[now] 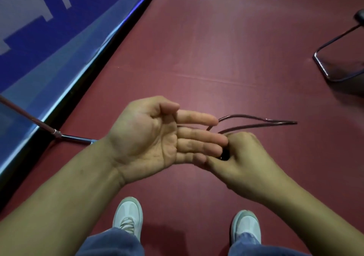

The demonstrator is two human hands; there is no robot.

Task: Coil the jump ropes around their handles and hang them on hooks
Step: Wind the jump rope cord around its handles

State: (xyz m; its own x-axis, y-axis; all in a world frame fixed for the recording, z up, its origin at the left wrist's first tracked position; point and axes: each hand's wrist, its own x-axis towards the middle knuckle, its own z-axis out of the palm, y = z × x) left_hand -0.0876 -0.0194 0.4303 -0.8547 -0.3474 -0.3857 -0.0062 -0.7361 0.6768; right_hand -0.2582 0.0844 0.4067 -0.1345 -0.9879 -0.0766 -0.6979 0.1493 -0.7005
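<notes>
Along the floor's left edge: blue barrier panel point(39, 38) with large white lettering, cut off by the frame and not legible. A chrome support foot point(76, 137) runs from its base onto the maroon floor point(216, 48).

Centre, above the floor: left hand point(155, 137), palm up, fingers straight and released. The thin dark jump rope point(256, 125) shows in the gap between its index and middle fingers.

Just right, touching those fingertips: right hand point(244, 157), clenched round a dark handle point(224, 155), mostly hidden. The rope loops out to the right in mid-air, folded to a narrow point.

Lower edge: two pale laced trainers point(128, 216), no brand mark readable, and blue jeans.

Upper right corner: dark metal chair base point(325, 58).
</notes>
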